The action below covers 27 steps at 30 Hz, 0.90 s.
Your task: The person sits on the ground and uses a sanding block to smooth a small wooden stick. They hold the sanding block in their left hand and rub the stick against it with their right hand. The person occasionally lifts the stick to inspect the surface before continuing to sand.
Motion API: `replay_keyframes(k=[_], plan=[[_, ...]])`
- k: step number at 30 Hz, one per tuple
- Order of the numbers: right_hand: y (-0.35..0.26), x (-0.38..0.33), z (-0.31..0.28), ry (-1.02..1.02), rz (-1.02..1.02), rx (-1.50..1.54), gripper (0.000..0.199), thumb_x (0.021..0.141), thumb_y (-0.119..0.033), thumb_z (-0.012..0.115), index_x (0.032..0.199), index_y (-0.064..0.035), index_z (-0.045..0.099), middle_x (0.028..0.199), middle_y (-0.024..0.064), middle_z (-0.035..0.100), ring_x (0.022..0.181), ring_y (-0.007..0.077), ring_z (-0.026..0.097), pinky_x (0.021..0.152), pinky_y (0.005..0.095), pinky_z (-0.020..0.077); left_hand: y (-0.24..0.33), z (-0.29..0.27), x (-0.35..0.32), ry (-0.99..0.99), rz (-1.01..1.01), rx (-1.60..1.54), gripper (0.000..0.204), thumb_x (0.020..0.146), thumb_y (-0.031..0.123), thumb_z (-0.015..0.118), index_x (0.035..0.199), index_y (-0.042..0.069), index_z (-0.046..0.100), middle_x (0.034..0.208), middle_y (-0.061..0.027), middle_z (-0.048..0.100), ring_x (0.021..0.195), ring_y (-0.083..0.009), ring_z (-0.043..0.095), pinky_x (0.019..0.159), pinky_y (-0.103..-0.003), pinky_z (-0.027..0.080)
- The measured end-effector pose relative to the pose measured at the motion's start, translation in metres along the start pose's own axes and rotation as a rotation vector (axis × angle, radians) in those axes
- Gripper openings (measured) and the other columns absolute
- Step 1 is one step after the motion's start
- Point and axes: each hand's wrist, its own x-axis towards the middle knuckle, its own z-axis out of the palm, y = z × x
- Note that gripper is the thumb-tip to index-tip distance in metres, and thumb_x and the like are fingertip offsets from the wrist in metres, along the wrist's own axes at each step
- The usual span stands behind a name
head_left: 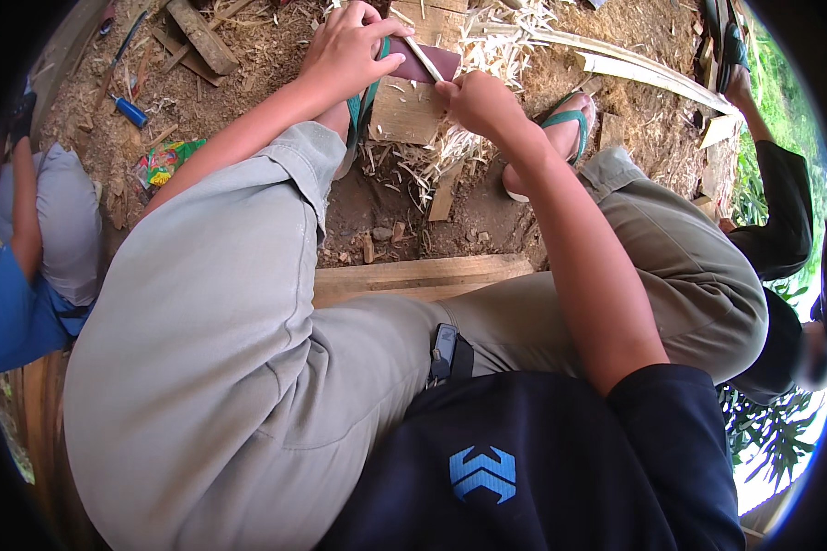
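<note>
Bare earth [354,230] strewn with pale wood shavings [515,46] spreads beneath everything, and a long plank [423,275] crosses it between the person's thighs and feet. Beyond the plank a wooden block [402,119] lies between the two sandalled feet, its near edge clear of the work and shavings heaped along its right edge. Over the block's left edge comes the left hand [351,44], thumb and forefinger spread apart; how firmly they press cannot be told. Past its right edge is the right hand [482,103], fingers curled, thumb and forefinger pinched together. Well left of the block, a bright red, yellow and green packet [167,158] lies crumpled on the ground, its contents not visible. A maroon sheet [443,62] slants over the block toward its right edge, the left thumb at its left part. Slimmest is a pale stick [424,61] lying diagonally over the sheet: its near end is in the right hand's pinch, and its upper stretch passes at the left forefinger's tip.
</note>
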Motion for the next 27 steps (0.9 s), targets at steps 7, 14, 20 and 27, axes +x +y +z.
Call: replay_keyframes(k=[7,14,20,27], plan=[[0.008,-0.021,0.017,0.242,-0.124,0.052,0.035,0.101,-0.041,0.062,0.104,-0.0111,0.080,0.083,0.0211,0.074,0.078,0.0389,0.074,0.076,0.0492,0.0587,-0.001,-0.002,0.001,-0.032,-0.030,-0.056,0.027,0.077,0.022,0.080,0.102,0.014,0.074,0.102,-0.0109,0.054,0.102,-0.0313,0.056,0.093,-0.045,0.047],[0.009,-0.016,0.003,0.172,-0.161,0.029,0.034,0.099,-0.034,0.059,0.097,-0.0064,0.078,0.089,0.0217,0.075,0.085,0.0385,0.075,0.082,0.0481,0.0592,-0.017,0.008,0.000,-0.037,0.067,0.079,0.034,0.082,0.033,0.080,0.115,0.027,0.075,0.104,-0.0056,0.055,0.105,-0.0272,0.056,0.096,-0.042,0.046],[0.008,-0.017,0.009,0.180,-0.124,0.054,0.029,0.100,-0.035,0.062,0.100,-0.0123,0.080,0.088,0.0206,0.074,0.082,0.0405,0.073,0.078,0.0504,0.0581,-0.019,0.009,-0.004,-0.070,0.012,0.105,0.035,0.083,0.038,0.080,0.117,0.031,0.075,0.108,-0.0024,0.056,0.108,-0.0254,0.056,0.099,-0.042,0.046],[0.005,-0.021,0.009,0.107,-0.087,0.111,0.036,0.101,-0.035,0.057,0.099,-0.0049,0.077,0.092,0.0222,0.075,0.090,0.0408,0.074,0.082,0.0490,0.0594,-0.019,0.002,-0.001,-0.090,0.016,0.151,0.033,0.085,0.041,0.078,0.116,0.031,0.075,0.109,-0.0006,0.058,0.108,-0.0257,0.057,0.101,-0.044,0.045]])
